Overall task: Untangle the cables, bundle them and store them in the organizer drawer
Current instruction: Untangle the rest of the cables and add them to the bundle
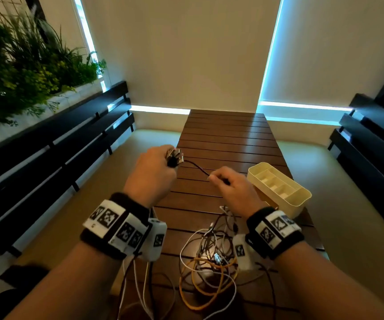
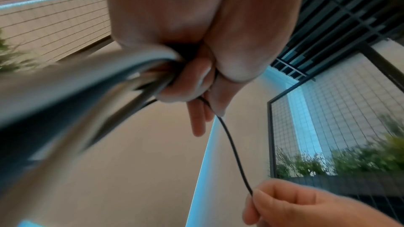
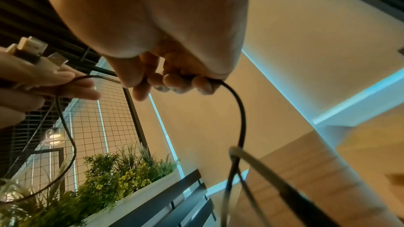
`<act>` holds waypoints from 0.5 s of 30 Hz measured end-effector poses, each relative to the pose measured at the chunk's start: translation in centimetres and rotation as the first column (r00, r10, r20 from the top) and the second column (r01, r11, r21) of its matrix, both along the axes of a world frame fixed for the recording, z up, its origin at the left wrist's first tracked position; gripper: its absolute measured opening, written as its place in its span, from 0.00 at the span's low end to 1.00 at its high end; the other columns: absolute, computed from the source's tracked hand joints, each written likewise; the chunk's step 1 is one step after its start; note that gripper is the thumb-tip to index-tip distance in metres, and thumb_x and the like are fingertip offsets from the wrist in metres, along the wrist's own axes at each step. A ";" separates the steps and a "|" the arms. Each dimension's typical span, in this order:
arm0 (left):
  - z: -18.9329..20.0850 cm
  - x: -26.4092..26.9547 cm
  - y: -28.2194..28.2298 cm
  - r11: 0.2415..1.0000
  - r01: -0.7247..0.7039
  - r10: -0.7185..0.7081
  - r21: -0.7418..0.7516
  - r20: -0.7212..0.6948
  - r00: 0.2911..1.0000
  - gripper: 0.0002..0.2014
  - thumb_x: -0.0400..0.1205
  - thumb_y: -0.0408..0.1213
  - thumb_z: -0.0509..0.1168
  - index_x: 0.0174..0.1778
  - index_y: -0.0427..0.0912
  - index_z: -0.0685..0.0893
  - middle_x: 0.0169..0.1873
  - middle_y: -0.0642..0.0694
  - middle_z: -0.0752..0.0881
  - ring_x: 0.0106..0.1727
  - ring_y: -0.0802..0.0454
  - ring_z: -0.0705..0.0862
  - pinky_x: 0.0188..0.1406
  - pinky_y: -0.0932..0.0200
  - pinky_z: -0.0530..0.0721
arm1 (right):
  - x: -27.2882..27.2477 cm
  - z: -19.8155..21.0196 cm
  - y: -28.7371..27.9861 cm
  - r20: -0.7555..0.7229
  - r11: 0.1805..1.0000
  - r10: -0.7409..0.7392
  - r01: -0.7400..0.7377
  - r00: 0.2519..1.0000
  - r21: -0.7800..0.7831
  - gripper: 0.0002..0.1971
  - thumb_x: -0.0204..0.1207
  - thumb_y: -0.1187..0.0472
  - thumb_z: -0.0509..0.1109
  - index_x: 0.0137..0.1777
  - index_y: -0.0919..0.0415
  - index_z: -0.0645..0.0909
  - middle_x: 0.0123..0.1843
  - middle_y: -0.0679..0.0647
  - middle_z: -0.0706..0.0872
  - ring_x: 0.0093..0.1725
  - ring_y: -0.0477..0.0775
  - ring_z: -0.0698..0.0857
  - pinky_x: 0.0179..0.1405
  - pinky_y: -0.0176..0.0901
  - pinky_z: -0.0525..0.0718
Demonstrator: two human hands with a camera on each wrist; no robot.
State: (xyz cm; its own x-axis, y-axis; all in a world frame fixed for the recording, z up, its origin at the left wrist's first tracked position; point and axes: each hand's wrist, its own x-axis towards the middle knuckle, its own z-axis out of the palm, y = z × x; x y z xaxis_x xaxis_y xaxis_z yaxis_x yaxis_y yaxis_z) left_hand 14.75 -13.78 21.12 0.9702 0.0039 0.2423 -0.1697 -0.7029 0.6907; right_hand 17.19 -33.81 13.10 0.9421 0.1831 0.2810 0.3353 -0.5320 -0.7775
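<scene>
My left hand (image 1: 156, 169) is raised over the table's left edge and grips a bunch of cable ends, whose USB plugs (image 1: 175, 155) fan out past the fingers. A thin black cable (image 1: 195, 167) runs from that bunch to my right hand (image 1: 229, 188), which pinches it. In the left wrist view, the left hand's fingers (image 2: 186, 82) curl round several cables and the black cable (image 2: 234, 149) leads down to the right hand (image 2: 284, 203). In the right wrist view, the black cable (image 3: 240, 118) loops down from the curled fingers (image 3: 181, 82). A tangle of white, yellow and dark cables (image 1: 209, 264) lies near me.
A cream organizer drawer (image 1: 301, 195) with empty compartments sits by the right edge of the slatted wooden table (image 1: 225, 135). Black benches stand to the left (image 1: 55, 144) and right (image 1: 371, 146). A planter with green plants (image 1: 25, 65) is behind the left bench.
</scene>
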 end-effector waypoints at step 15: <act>2.0 -0.1 -4.1 0.976 0.088 -0.130 0.200 0.207 0.970 0.07 0.82 0.30 0.67 0.52 0.45 0.84 0.44 0.47 0.87 0.45 0.48 0.84 0.46 0.49 0.84 | 0.3 6.3 -2.2 0.421 0.992 0.060 -0.008 0.905 -0.125 0.04 0.83 0.61 0.69 0.53 0.57 0.86 0.42 0.37 0.77 0.42 0.38 0.78 0.42 0.24 0.74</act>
